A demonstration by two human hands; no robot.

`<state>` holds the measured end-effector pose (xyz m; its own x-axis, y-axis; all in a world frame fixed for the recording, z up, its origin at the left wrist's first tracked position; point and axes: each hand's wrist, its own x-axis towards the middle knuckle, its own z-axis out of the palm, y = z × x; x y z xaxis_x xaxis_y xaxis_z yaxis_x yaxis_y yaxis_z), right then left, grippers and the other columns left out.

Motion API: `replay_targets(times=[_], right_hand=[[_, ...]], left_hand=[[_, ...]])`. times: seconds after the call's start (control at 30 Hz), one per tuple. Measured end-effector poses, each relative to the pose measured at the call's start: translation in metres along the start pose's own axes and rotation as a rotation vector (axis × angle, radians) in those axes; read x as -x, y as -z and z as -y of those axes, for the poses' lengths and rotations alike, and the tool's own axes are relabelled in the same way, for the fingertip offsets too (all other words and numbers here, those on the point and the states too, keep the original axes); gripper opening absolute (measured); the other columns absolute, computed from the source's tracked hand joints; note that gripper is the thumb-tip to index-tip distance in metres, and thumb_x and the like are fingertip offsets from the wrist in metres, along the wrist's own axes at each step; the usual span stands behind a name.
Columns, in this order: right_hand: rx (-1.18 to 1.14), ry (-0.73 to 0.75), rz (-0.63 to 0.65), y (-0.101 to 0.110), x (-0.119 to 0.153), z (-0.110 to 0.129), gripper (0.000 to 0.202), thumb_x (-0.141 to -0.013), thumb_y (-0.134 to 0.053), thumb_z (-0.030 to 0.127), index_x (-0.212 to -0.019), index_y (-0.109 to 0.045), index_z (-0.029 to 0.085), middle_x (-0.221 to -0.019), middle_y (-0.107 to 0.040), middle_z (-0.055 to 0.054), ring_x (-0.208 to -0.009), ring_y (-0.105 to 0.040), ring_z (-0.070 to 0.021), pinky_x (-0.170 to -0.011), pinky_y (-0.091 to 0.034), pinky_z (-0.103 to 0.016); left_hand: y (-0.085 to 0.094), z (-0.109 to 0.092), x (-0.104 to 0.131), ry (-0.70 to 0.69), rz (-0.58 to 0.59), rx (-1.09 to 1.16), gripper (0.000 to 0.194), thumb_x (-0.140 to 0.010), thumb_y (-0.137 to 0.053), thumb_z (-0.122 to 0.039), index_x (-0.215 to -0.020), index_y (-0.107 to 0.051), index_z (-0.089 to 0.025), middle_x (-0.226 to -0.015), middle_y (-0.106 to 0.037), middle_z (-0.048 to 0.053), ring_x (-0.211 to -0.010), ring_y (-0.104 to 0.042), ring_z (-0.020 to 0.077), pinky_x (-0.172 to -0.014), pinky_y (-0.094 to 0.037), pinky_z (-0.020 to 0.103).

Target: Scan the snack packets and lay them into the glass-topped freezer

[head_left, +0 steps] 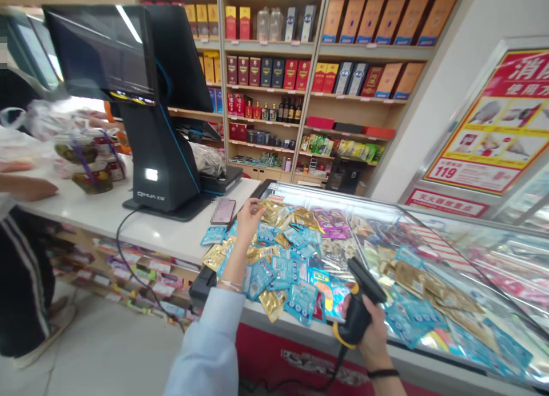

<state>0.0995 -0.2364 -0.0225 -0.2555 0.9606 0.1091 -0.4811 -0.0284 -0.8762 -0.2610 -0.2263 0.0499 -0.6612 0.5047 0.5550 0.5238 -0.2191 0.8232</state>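
My right hand (372, 327) is wrapped round the handle of a black and yellow corded scanner (358, 319) near the front edge of the glass-topped case. Farther off, my left hand (250, 218) has its fingertips on a gold packet (274, 212) at the back left of a pile. Blue packets (285, 270) and more gold ones (273, 302) lie loosely on the glass around my left forearm. Purple packets (334, 223) show right of the pile. Another heap of blue and gold packets (412, 304) lies right of the scanner.
A register with a screen (167, 156) stands on the white counter (171, 230), a phone (223, 211) beside it. Tubs tied with purple ribbon (92, 170) and plastic bags stand at the left. A person in dark striped trousers (21, 276) is there. Shelves of boxes line the back.
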Motion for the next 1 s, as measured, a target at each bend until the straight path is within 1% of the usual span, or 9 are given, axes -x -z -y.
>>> replay_targets(times=[0.03, 0.1, 0.17, 0.3, 0.4, 0.6, 0.73, 0.83, 1.0], right_hand=[[-0.003, 0.003, -0.012, -0.001, 0.0, 0.001, 0.038, -0.073, -0.071, 0.048, -0.094, -0.068, 0.016, -0.059, -0.064, -0.003, -0.044, -0.055, -0.0144, -0.042, -0.045, -0.024], [-0.013, 0.005, -0.027, -0.003, 0.001, 0.001, 0.039, -0.073, -0.071, 0.049, -0.093, -0.068, 0.016, -0.058, -0.063, -0.003, -0.044, -0.055, -0.0148, -0.041, -0.045, -0.024], [-0.026, -0.002, -0.021, -0.004, 0.001, 0.0, 0.04, -0.073, -0.072, 0.049, -0.094, -0.068, 0.016, -0.057, -0.063, -0.003, -0.044, -0.055, -0.0151, -0.041, -0.044, -0.024], [-0.043, -0.037, -0.039, -0.008, -0.002, -0.004, 0.038, -0.071, -0.074, 0.048, -0.09, -0.069, 0.016, -0.057, -0.064, -0.004, -0.042, -0.056, -0.0145, -0.04, -0.044, -0.023], [-0.043, -0.051, -0.086, -0.01, -0.004, -0.006, 0.037, -0.068, -0.076, 0.048, -0.084, -0.068, 0.016, -0.055, -0.064, -0.004, -0.041, -0.055, -0.0138, -0.04, -0.043, -0.022], [-0.071, -0.082, -0.093, -0.009, -0.003, -0.007, 0.038, -0.067, -0.075, 0.051, -0.081, -0.067, 0.016, -0.053, -0.06, -0.002, -0.039, -0.051, -0.0122, -0.037, -0.041, -0.022], [-0.092, -0.104, -0.064, -0.003, 0.0, -0.007, 0.036, -0.071, -0.073, 0.049, -0.088, -0.068, 0.017, -0.059, -0.063, -0.003, -0.044, -0.053, -0.0123, -0.04, -0.043, -0.022], [-0.079, -0.112, -0.049, -0.002, 0.001, -0.007, 0.037, -0.07, -0.074, 0.049, -0.089, -0.067, 0.017, -0.061, -0.064, -0.003, -0.045, -0.054, -0.0132, -0.041, -0.044, -0.023], [-0.061, -0.074, -0.085, -0.003, 0.002, -0.009, 0.038, -0.073, -0.071, 0.051, -0.088, -0.067, 0.017, -0.059, -0.063, -0.003, -0.043, -0.053, -0.013, -0.039, -0.043, -0.023]], left_hand=[[-0.011, -0.002, -0.006, -0.005, -0.027, 0.038, 0.03, -0.077, -0.063, -0.036, -0.102, -0.059, -0.021, -0.084, -0.07, 0.001, -0.072, -0.065, 0.0146, -0.07, -0.051, 0.027], [-0.029, -0.001, -0.014, -0.02, -0.032, 0.079, 0.028, -0.078, -0.063, -0.036, -0.101, -0.059, -0.02, -0.089, -0.07, 0.003, -0.081, -0.066, 0.0162, -0.074, -0.052, 0.028], [-0.04, 0.006, -0.016, -0.037, -0.032, 0.081, 0.025, -0.079, -0.062, -0.036, -0.099, -0.058, -0.02, -0.093, -0.07, 0.005, -0.089, -0.067, 0.0179, -0.077, -0.052, 0.029], [-0.052, 0.023, -0.009, -0.035, -0.068, 0.036, 0.024, -0.083, -0.057, -0.035, -0.101, -0.056, -0.02, -0.097, -0.069, 0.007, -0.092, -0.066, 0.0191, -0.083, -0.051, 0.033], [-0.058, 0.025, -0.003, -0.045, -0.06, 0.013, 0.024, -0.084, -0.056, -0.036, -0.102, -0.055, -0.02, -0.097, -0.069, 0.007, -0.092, -0.066, 0.0191, -0.085, -0.051, 0.034], [-0.062, 0.012, 0.0, -0.077, -0.039, 0.024, 0.027, -0.085, -0.056, -0.039, -0.104, -0.056, -0.02, -0.1, -0.068, 0.008, -0.093, -0.065, 0.0192, -0.075, -0.053, 0.03], [-0.058, 0.008, 0.003, -0.073, -0.088, 0.023, 0.028, -0.084, -0.057, -0.041, -0.103, -0.055, -0.02, -0.098, -0.068, 0.007, -0.094, -0.065, 0.0192, -0.081, -0.052, 0.031], [-0.056, 0.007, 0.003, -0.067, -0.098, 0.041, 0.028, -0.084, -0.057, -0.041, -0.103, -0.055, -0.02, -0.096, -0.068, 0.006, -0.093, -0.066, 0.0189, -0.083, -0.052, 0.031], [-0.058, 0.007, 0.001, -0.068, -0.108, 0.056, 0.027, -0.083, -0.058, -0.04, -0.102, -0.053, -0.021, -0.096, -0.067, 0.006, -0.092, -0.065, 0.0184, -0.082, -0.051, 0.031]])
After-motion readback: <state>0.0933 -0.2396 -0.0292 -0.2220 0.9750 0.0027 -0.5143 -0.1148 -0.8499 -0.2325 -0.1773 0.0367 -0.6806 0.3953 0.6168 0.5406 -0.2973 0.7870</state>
